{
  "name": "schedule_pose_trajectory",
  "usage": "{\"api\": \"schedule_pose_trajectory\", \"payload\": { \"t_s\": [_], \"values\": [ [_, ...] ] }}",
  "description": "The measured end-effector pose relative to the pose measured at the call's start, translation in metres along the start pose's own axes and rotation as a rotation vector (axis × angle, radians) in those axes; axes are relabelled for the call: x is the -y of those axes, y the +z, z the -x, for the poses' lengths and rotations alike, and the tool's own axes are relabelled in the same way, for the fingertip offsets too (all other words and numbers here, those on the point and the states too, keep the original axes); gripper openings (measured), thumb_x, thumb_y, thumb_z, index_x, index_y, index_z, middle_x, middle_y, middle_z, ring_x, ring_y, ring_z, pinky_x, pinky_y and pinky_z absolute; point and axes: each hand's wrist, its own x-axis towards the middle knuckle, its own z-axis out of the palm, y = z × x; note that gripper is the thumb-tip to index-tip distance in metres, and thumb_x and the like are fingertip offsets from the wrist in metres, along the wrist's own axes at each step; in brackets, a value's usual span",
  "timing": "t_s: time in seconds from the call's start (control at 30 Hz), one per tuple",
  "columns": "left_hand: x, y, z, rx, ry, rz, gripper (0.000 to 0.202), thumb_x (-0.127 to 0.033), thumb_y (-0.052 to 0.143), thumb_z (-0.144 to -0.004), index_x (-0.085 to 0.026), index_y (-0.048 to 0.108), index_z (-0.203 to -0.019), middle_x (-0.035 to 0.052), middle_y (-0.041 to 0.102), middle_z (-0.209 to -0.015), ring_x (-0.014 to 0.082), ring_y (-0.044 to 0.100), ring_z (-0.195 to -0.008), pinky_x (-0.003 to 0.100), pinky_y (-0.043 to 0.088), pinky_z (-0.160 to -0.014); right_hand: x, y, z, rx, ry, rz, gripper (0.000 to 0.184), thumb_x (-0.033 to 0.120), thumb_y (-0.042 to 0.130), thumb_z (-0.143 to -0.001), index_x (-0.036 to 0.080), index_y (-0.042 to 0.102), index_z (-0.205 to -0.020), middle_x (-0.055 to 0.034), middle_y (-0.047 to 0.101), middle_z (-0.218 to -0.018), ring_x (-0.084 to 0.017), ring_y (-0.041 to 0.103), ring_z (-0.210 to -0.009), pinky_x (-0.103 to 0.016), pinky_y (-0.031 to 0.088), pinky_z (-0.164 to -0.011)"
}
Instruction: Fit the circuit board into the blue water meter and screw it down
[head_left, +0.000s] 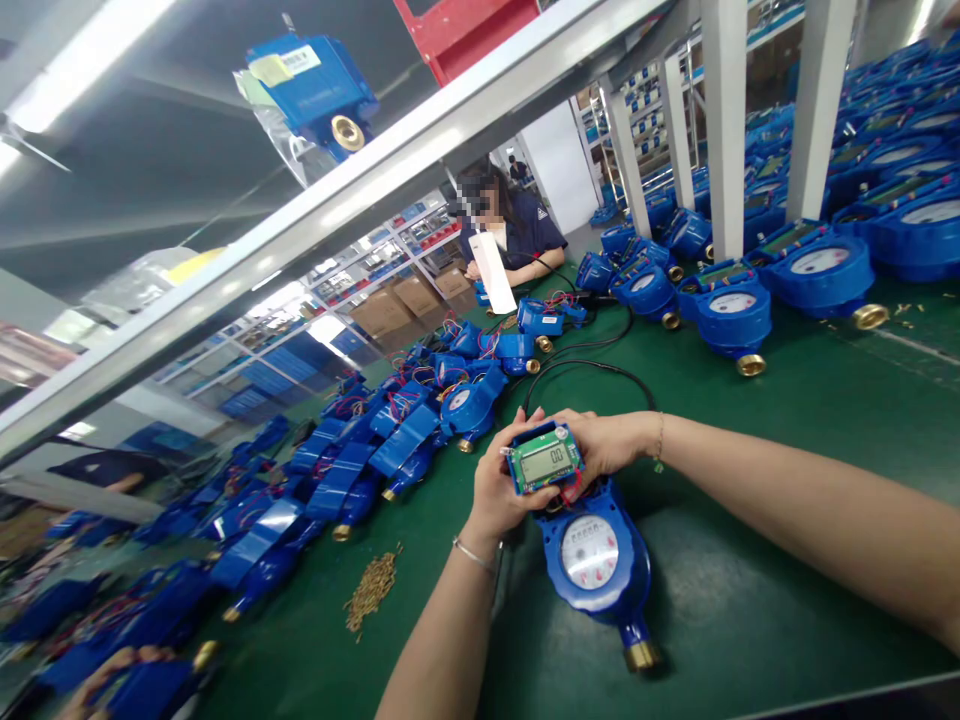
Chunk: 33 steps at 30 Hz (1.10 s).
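Note:
A small blue-cased display module [546, 460] with a green circuit board is between my hands, its screen reading 0.0. My left hand [491, 490] is closed around its left side. From the right, my right hand [611, 442] grips the module's far and right side; some of its fingertips are hidden behind the case. Red wires [574, 488] show at the module's lower right corner. Just below lies a blue water meter [596, 560] with a round white dial and a brass threaded end pointing toward me. A black cable [600, 368] curves behind my hands.
A pile of small brass screws [373, 590] lies on the green table [420, 670]. Rows of blue meters [405, 440] stand left, more meters [727, 310] right. A metal shelf beam [337, 220] crosses overhead. A person [517, 235] sits opposite; another person's hand [112, 675] is at lower left.

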Motion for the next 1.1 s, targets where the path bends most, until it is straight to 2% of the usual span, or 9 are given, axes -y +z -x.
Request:
{"api": "schedule_pose_trajectory", "payload": {
  "t_s": [0.23,0.3,0.4,0.47,0.63,0.87,1.1],
  "values": [
    [0.000,0.001,0.003,-0.028,-0.013,0.008,0.073,-0.049,0.083,-0.059,-0.018,0.058,-0.120,0.0158,0.063,-0.127,0.0343,0.049,-0.129,0.051,0.033,-0.114,-0.006,0.007,-0.002,-0.052,0.034,-0.019,0.095,0.053,0.088,-0.050,0.018,0.049,-0.129,-0.0097,0.049,-0.116,-0.032,0.045,-0.113,-0.048,0.038,-0.099],
    [-0.001,0.001,0.005,-0.042,-0.029,0.001,0.072,-0.048,0.083,-0.059,-0.017,0.058,-0.119,0.0157,0.064,-0.124,0.0340,0.050,-0.128,0.050,0.034,-0.113,-0.006,0.008,-0.002,-0.055,0.028,-0.028,0.083,0.050,0.085,-0.058,0.016,0.051,-0.125,-0.0100,0.052,-0.114,-0.030,0.049,-0.110,-0.048,0.042,-0.095],
    [-0.002,0.003,0.006,-0.074,-0.059,-0.015,0.069,-0.046,0.083,-0.060,-0.016,0.057,-0.117,0.0153,0.066,-0.120,0.0335,0.054,-0.125,0.047,0.040,-0.109,-0.001,0.007,0.001,-0.042,-0.013,-0.055,0.057,0.043,0.077,-0.074,0.014,0.055,-0.118,-0.0076,0.059,-0.107,-0.023,0.057,-0.099,-0.041,0.048,-0.087],
    [-0.003,0.004,0.007,-0.092,-0.082,-0.019,0.069,-0.045,0.082,-0.060,-0.016,0.056,-0.117,0.0148,0.066,-0.119,0.0324,0.058,-0.119,0.045,0.046,-0.104,0.006,0.006,0.006,-0.041,-0.030,-0.063,0.048,0.037,0.074,-0.079,0.014,0.055,-0.116,-0.0063,0.061,-0.104,-0.020,0.060,-0.093,-0.037,0.050,-0.084],
    [-0.005,0.007,0.010,-0.093,-0.130,-0.002,0.072,-0.048,0.081,-0.060,-0.016,0.055,-0.119,0.0138,0.065,-0.119,0.0296,0.064,-0.107,0.040,0.053,-0.094,0.019,0.003,0.020,-0.092,-0.014,0.005,0.041,0.031,0.076,-0.076,0.013,0.060,-0.109,-0.0070,0.059,-0.104,-0.019,0.058,-0.093,-0.038,0.049,-0.085],
    [-0.012,0.012,0.012,-0.081,-0.171,0.010,0.069,-0.042,0.081,-0.062,-0.016,0.053,-0.119,0.0109,0.066,-0.114,0.0263,0.066,-0.101,0.037,0.055,-0.090,0.020,0.013,0.029,-0.235,0.037,0.113,0.022,0.029,0.070,-0.083,0.014,0.064,-0.098,-0.0053,0.059,-0.106,-0.019,0.056,-0.097,-0.040,0.048,-0.089],
    [-0.018,0.013,0.009,-0.056,-0.206,-0.051,0.064,-0.036,0.082,-0.061,-0.017,0.055,-0.116,0.0088,0.067,-0.107,0.0249,0.067,-0.094,0.035,0.056,-0.084,0.021,0.023,0.033,-0.328,0.182,0.145,0.018,0.029,0.068,-0.085,0.014,0.062,-0.093,-0.0065,0.057,-0.113,-0.019,0.056,-0.098,-0.038,0.048,-0.088]
  ]
}}
